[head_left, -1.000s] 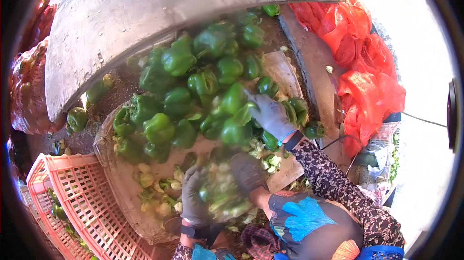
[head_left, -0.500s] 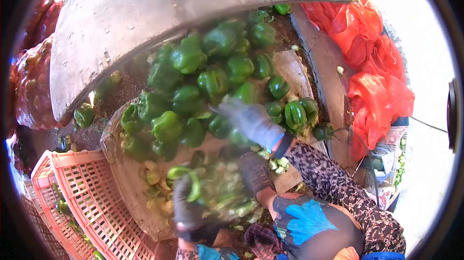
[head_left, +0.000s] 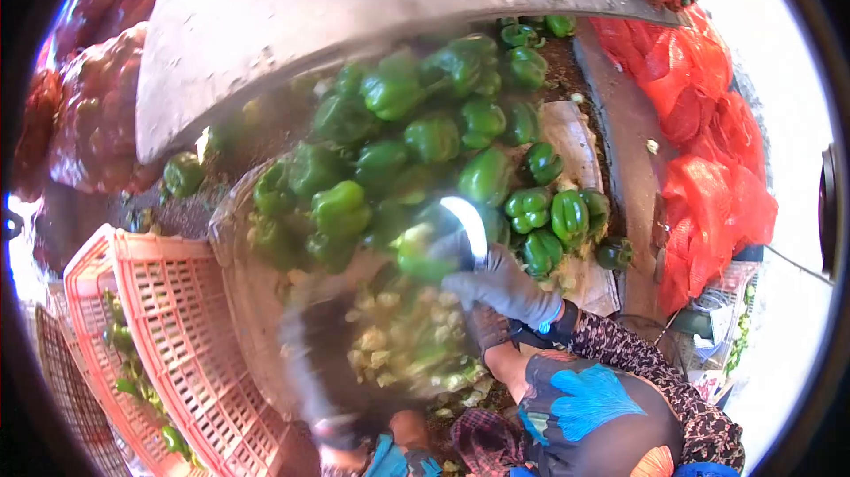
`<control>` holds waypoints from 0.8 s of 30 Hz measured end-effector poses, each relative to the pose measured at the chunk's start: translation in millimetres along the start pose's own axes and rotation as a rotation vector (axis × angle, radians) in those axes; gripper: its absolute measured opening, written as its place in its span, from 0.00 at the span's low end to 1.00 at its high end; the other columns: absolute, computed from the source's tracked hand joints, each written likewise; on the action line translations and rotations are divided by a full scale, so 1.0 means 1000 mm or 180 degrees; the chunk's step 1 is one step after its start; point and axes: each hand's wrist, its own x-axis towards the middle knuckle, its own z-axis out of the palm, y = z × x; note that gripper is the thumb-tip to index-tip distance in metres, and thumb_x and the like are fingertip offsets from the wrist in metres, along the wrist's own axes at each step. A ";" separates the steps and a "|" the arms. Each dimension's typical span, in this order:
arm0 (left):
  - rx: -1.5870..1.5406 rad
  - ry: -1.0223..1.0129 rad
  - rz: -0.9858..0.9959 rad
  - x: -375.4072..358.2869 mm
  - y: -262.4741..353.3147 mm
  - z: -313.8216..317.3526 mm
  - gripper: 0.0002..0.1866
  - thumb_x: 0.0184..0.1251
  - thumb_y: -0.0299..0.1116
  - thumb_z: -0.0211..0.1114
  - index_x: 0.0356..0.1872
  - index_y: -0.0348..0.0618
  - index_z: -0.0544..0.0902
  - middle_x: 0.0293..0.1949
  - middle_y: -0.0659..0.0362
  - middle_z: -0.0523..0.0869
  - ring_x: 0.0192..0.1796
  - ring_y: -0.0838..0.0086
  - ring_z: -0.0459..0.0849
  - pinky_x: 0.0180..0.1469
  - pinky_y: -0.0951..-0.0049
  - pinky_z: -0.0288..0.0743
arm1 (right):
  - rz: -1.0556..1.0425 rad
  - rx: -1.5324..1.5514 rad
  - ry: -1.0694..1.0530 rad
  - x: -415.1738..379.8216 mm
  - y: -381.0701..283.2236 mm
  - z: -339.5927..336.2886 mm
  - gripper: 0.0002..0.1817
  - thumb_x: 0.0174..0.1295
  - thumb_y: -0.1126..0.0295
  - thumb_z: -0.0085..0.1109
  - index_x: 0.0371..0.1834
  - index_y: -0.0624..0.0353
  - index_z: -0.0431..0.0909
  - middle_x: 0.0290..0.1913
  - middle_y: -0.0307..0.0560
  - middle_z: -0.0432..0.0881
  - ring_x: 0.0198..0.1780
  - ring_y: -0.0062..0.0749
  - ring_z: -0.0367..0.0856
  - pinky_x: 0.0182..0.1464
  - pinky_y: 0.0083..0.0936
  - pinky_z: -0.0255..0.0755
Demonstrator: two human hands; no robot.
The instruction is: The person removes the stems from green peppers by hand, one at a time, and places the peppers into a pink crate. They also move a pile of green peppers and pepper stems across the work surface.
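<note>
My right hand (head_left: pixel 509 293), in a grey glove, is at the middle of the view. Its fingers curl round a blurred green bell pepper (head_left: pixel 423 255), with a bright curved streak along their upper side. To the lower left, my left hand (head_left: pixel 323 366) is a dark smear beside a heap of pale pepper cores (head_left: pixel 381 340). Its fingers and anything in them cannot be made out. Beyond both hands lies a pile of whole green bell peppers (head_left: pixel 434 139), with several more (head_left: pixel 569 216) to the right of my right hand.
A pink plastic crate (head_left: pixel 190 326) stands tilted at left, with green pieces beyond its wall. A grey board (head_left: pixel 310 12) spans the top. Red mesh sacks (head_left: pixel 708 202) lie at right; filled net sacks (head_left: pixel 102 123) stand at far left. My shoe (head_left: pixel 489 331) is beside the cores.
My right hand has drawn back from the pile with a pepper. My left hand has moved slightly left and blurred; the curved green pepper piece at it is no longer visible. The view has shifted.
</note>
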 end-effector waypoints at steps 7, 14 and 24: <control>-0.1221 -0.0711 -0.0786 -0.011 -0.001 0.043 0.28 0.81 0.39 0.64 0.75 0.41 0.69 0.60 0.61 0.83 0.59 0.73 0.82 0.63 0.69 0.77 | -0.1271 -0.2882 -0.1089 -0.004 0.011 0.028 0.23 0.64 0.78 0.68 0.63 0.55 0.80 0.61 0.49 0.84 0.59 0.45 0.86 0.56 0.38 0.82; 0.2276 -0.1007 0.1480 -0.018 -0.020 0.032 0.19 0.75 0.35 0.69 0.60 0.38 0.79 0.39 0.46 0.87 0.40 0.61 0.90 0.45 0.67 0.82 | -0.0841 -0.3222 -0.0783 -0.004 0.021 0.036 0.26 0.80 0.55 0.54 0.76 0.52 0.71 0.57 0.62 0.87 0.55 0.51 0.89 0.55 0.41 0.83; 0.3315 -0.1422 0.2636 -0.016 0.002 0.047 0.13 0.55 0.39 0.76 0.29 0.49 0.79 0.24 0.58 0.81 0.25 0.61 0.82 0.28 0.62 0.75 | 0.0218 -0.0278 -0.0071 0.000 0.081 0.032 0.19 0.79 0.60 0.52 0.63 0.60 0.82 0.45 0.38 0.87 0.48 0.22 0.83 0.54 0.24 0.75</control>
